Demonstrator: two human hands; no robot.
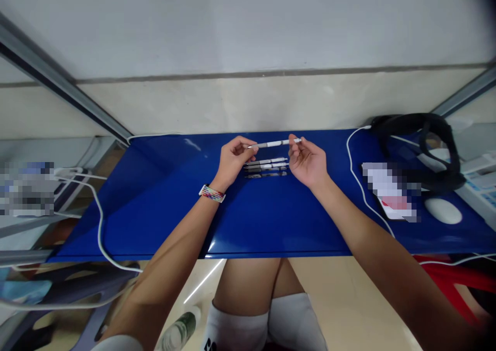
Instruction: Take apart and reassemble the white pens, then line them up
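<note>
A white pen point(273, 144) with a grey grip spans the gap between my two hands, held level above the blue table. My left hand point(234, 157), with a colourful woven band on its wrist, pinches the grey end. At the other end, the fingers of my right hand point(308, 160) close round the white tip, palm turned up. Below the held pen, several more pens point(267, 165) lie side by side on the table, some white and one dark and clear. Their left ends are close to my left fingers and partly hidden.
The blue table point(163, 211) meets a wall at the back. To the right lie a phone point(389, 193), a white computer mouse point(444, 210), a black strap-like headset point(422, 149) and a white cable point(354, 170). Another cable point(101, 227) hangs over the left edge.
</note>
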